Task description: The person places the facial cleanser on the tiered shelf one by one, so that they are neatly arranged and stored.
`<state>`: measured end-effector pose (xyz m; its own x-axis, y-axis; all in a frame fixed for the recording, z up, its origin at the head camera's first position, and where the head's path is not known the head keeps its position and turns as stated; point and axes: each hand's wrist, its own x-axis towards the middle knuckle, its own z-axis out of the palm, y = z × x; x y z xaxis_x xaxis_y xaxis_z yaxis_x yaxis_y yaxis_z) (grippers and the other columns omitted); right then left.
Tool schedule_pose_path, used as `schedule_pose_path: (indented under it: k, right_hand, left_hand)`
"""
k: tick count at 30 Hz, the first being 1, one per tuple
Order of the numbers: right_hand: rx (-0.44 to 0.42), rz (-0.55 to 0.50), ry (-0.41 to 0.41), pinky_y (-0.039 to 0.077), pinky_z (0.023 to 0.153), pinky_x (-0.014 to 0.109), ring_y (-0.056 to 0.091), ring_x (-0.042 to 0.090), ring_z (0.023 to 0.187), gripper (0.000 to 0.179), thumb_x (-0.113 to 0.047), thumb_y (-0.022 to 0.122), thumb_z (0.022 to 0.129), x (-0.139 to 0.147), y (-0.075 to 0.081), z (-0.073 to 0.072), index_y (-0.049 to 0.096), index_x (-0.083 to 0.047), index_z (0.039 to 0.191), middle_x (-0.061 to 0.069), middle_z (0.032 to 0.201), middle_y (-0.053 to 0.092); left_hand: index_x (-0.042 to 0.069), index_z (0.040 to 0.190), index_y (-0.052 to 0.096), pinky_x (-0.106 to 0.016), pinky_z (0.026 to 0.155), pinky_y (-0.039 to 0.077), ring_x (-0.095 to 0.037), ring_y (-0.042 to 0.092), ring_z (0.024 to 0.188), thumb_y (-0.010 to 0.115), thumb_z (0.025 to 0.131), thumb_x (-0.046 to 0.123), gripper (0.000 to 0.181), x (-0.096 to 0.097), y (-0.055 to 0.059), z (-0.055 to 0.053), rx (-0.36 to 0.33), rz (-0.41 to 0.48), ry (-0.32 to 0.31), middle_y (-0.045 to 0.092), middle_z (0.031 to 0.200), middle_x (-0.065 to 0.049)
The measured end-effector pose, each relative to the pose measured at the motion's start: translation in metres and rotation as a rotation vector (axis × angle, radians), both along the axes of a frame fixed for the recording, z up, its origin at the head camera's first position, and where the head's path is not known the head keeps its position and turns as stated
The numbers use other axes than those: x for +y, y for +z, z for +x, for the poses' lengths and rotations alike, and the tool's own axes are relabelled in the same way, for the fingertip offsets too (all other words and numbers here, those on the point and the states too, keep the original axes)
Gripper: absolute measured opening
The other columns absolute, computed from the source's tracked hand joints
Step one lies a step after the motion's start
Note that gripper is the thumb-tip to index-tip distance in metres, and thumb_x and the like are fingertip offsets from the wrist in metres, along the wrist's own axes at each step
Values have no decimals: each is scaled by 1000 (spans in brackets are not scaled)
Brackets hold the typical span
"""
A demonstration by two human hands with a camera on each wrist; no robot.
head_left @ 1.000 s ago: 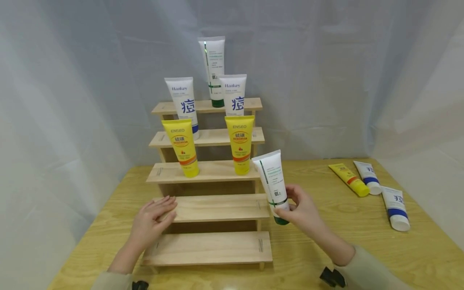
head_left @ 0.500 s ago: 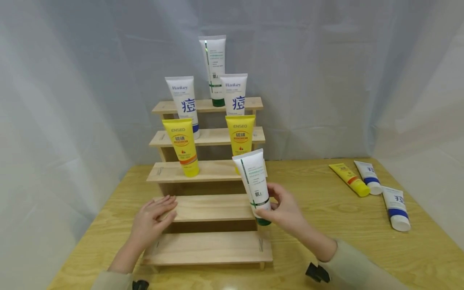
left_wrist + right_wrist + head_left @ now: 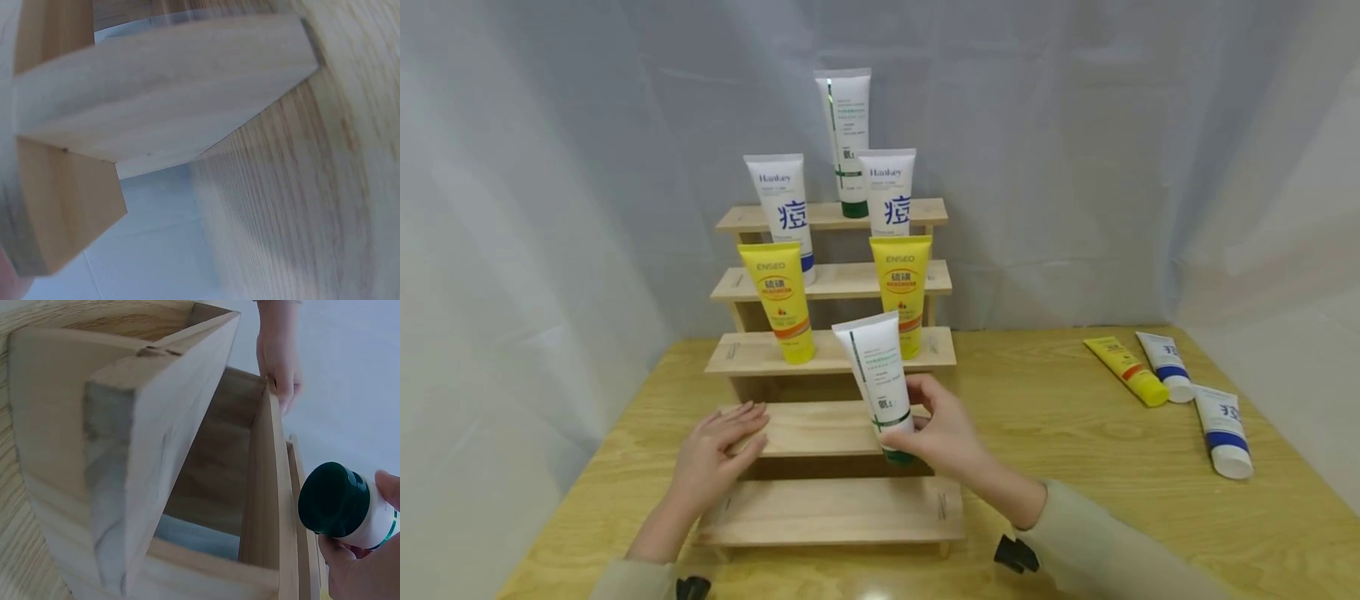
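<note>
In the head view, my right hand [image 3: 943,429] grips a white squeeze tube with a green cap [image 3: 874,371] low on its body. The tube tilts slightly left, cap down, in front of the second step from the bottom of a wooden stepped display stand [image 3: 842,510]. Its dark green cap [image 3: 331,500] hangs beside the boards in the right wrist view. My left hand [image 3: 718,446] rests on the left end of that same step, fingers extended. The left wrist view shows mostly the stand's side boards [image 3: 169,81], with a bit of hand at the lower left edge.
Two yellow tubes [image 3: 778,304] stand on the middle step. Above them are two white-and-blue tubes [image 3: 778,200], and another white-and-green tube [image 3: 850,137] tops the stand. At the table's right lie a yellow tube [image 3: 1126,372] and two white-and-blue tubes [image 3: 1222,429]. A pale curtain [image 3: 1037,167] hangs behind.
My right hand has carried the white-and-green tube leftward, from beside the stand's right edge to in front of the step. The left hand has stayed in place.
</note>
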<state>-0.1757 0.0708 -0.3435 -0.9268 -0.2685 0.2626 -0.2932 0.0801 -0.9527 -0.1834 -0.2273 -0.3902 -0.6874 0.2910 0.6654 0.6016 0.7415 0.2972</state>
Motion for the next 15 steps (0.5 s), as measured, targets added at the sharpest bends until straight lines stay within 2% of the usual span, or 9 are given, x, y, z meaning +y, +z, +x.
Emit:
schedule_pose_path:
  k: [9,15]
  right_hand:
    - [25,28,22,49,77,29,52,24,96,54,1,74,67,-29,1,-5,45,-1,113,12,105,52]
    - [37,24,36,48,79,31,51,24,97,57,4,74,66,-46,6,-5,44,0,113,12,106,52]
  left_hand:
    - [2,95,68,-53,88,33,-29,56,100,70,72,12,26,0,0,0,-1,-2,3,62,107,-9]
    - [2,95,68,-54,89,33,-30,56,100,70,71,13,25,0,1,0,1,-8,1,62,107,-10]
